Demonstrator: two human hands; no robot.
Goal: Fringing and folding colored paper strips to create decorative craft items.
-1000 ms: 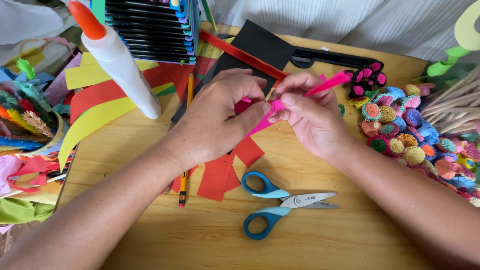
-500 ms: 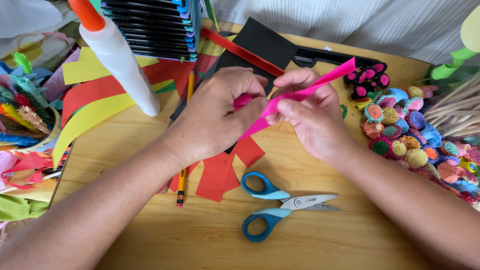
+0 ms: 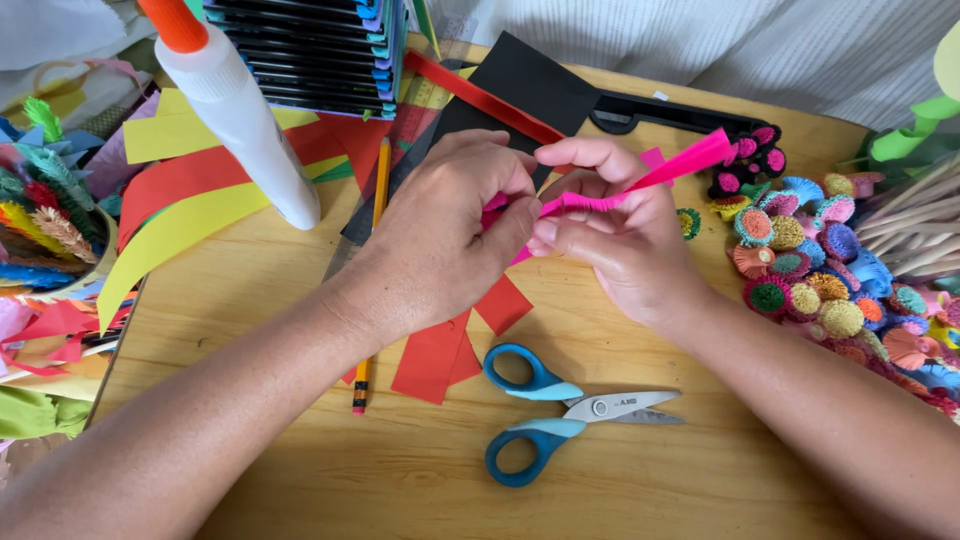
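My left hand (image 3: 445,235) and my right hand (image 3: 615,235) meet above the wooden table (image 3: 400,480), both pinching one pink fringed paper strip (image 3: 650,183). The strip runs from between my fingertips up to the right, its free end rising over my right hand. Red paper pieces (image 3: 440,350) lie on the table just below my hands. Blue-handled scissors (image 3: 560,410) lie shut in front of them, untouched.
A white glue bottle (image 3: 240,115) with an orange cap stands at left over yellow and red paper strips (image 3: 185,220). A pencil (image 3: 372,270) lies under my left wrist. Several rolled paper flowers (image 3: 820,280) crowd the right side. Black paper (image 3: 520,85) and a stacked organiser (image 3: 310,50) sit behind.
The pink strip's free end has swung upward and to the right, and my fingers have worked along it. The scissors and glue bottle have stayed put.
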